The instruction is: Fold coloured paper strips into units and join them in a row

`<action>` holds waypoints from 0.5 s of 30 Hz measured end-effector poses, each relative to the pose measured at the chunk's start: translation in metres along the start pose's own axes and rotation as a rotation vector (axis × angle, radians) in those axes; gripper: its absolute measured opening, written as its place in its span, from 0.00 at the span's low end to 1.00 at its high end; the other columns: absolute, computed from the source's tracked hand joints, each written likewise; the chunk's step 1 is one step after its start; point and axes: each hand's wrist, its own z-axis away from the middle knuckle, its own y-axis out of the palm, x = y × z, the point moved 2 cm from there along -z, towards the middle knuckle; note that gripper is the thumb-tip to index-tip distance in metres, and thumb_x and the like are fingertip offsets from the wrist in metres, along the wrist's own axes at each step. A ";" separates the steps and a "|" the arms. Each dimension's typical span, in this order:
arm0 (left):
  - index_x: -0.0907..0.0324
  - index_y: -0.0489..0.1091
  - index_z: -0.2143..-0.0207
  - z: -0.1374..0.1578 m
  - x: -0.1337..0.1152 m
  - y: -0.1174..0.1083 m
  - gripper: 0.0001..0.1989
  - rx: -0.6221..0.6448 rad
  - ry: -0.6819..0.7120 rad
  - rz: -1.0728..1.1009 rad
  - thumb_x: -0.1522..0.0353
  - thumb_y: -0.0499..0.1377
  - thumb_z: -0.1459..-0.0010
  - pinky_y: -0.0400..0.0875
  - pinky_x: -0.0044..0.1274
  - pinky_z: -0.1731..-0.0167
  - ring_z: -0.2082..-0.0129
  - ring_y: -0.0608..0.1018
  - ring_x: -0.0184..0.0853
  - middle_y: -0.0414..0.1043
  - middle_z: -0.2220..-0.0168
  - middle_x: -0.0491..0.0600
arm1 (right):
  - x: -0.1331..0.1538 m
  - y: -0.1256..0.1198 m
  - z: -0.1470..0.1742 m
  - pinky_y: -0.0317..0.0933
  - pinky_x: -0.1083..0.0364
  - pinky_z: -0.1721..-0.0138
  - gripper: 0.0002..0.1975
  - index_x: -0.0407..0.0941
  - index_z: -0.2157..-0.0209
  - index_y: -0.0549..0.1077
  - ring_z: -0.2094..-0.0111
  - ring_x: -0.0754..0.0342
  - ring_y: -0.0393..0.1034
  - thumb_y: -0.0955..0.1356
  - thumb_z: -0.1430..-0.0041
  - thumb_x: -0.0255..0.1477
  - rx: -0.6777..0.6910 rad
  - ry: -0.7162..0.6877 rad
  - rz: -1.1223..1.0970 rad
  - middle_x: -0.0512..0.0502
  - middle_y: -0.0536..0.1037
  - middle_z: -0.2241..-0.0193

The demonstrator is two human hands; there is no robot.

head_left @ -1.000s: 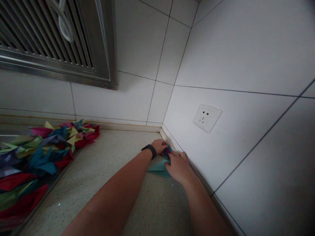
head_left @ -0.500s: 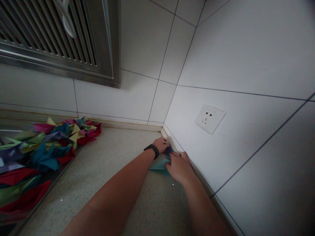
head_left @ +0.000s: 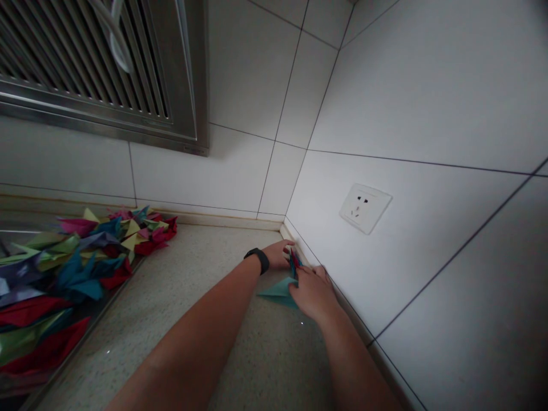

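In the corner of the counter, my left hand (head_left: 279,254), with a dark band at its wrist, has its fingers curled at a small bundle of blue and red folded paper (head_left: 294,260). My fingers partly cover the bundle. Close beside it on the right, my right hand (head_left: 314,290) is bent against the wall edge, fingertips touching the bundle's near end. Its thumb side rests on a light teal folded paper (head_left: 278,292), which lies pointed to the left on the counter. How the right fingers close underneath is hidden.
On the left, a heap of colourful folded paper pieces (head_left: 77,279) lies over a dark-edged surface. The speckled counter (head_left: 205,257) meets tiled walls, with a socket (head_left: 366,208) on the right one. A metal range hood (head_left: 188,114) with a white cable overhangs the upper left.
My left hand has shifted slightly left and turned, so more of the blue and red bundle shows. The right hand and the teal paper stay nearly where they were.
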 end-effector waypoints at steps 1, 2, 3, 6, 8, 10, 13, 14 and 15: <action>0.60 0.53 0.39 0.000 0.000 0.001 0.46 0.001 0.020 -0.028 0.74 0.68 0.61 0.73 0.23 0.65 0.67 0.78 0.31 0.66 0.47 0.60 | 0.000 0.000 0.000 0.45 0.48 0.49 0.19 0.42 0.54 0.72 0.51 0.42 0.56 0.62 0.44 0.35 0.007 0.002 -0.002 0.41 0.73 0.53; 0.60 0.54 0.39 0.000 -0.001 0.001 0.45 -0.002 0.036 -0.065 0.74 0.68 0.61 0.73 0.23 0.65 0.67 0.78 0.30 0.66 0.47 0.59 | 0.000 0.000 0.000 0.45 0.48 0.49 0.19 0.42 0.54 0.72 0.51 0.42 0.56 0.61 0.44 0.35 0.010 0.005 -0.004 0.41 0.73 0.52; 0.60 0.56 0.40 -0.001 -0.002 0.002 0.44 -0.007 0.051 -0.109 0.74 0.68 0.60 0.73 0.23 0.65 0.67 0.78 0.30 0.67 0.48 0.58 | 0.001 0.000 0.001 0.44 0.48 0.49 0.19 0.42 0.54 0.72 0.51 0.42 0.56 0.61 0.44 0.35 0.011 0.007 -0.005 0.41 0.73 0.52; 0.60 0.66 0.47 0.000 -0.008 0.002 0.31 -0.022 0.097 -0.240 0.73 0.66 0.57 0.72 0.23 0.62 0.66 0.77 0.32 0.70 0.52 0.54 | 0.000 0.000 0.001 0.45 0.48 0.49 0.20 0.42 0.53 0.72 0.51 0.41 0.56 0.61 0.44 0.35 0.002 0.004 -0.006 0.40 0.73 0.52; 0.60 0.72 0.53 0.001 -0.013 0.001 0.23 -0.028 0.122 -0.332 0.73 0.64 0.55 0.71 0.24 0.60 0.64 0.76 0.33 0.73 0.56 0.51 | -0.001 0.000 0.001 0.46 0.48 0.50 0.21 0.41 0.53 0.72 0.51 0.40 0.56 0.61 0.45 0.36 -0.010 -0.001 0.000 0.40 0.73 0.53; 0.59 0.75 0.56 0.002 -0.017 -0.001 0.19 -0.040 0.143 -0.418 0.73 0.63 0.53 0.71 0.24 0.59 0.63 0.76 0.34 0.74 0.59 0.50 | -0.001 0.000 0.001 0.46 0.48 0.50 0.22 0.40 0.52 0.72 0.51 0.40 0.56 0.62 0.45 0.36 -0.024 -0.005 0.009 0.39 0.73 0.52; 0.58 0.75 0.56 0.005 -0.020 0.000 0.16 -0.080 0.173 -0.538 0.70 0.62 0.49 0.69 0.25 0.56 0.61 0.74 0.35 0.72 0.57 0.51 | -0.001 0.000 0.001 0.46 0.48 0.49 0.25 0.39 0.48 0.69 0.50 0.40 0.56 0.62 0.45 0.36 -0.034 -0.008 0.018 0.39 0.72 0.50; 0.57 0.76 0.55 0.005 -0.021 0.001 0.16 -0.092 0.185 -0.575 0.70 0.61 0.48 0.68 0.25 0.54 0.59 0.74 0.36 0.72 0.56 0.51 | -0.001 0.000 0.001 0.46 0.48 0.49 0.26 0.38 0.47 0.68 0.50 0.40 0.56 0.62 0.46 0.36 -0.031 -0.007 0.020 0.39 0.71 0.49; 0.57 0.76 0.55 0.005 -0.021 0.002 0.16 -0.101 0.198 -0.611 0.70 0.60 0.48 0.67 0.26 0.53 0.57 0.73 0.36 0.71 0.55 0.52 | 0.000 0.000 0.001 0.46 0.48 0.49 0.27 0.38 0.46 0.67 0.50 0.40 0.55 0.62 0.46 0.36 -0.027 -0.004 0.023 0.39 0.70 0.48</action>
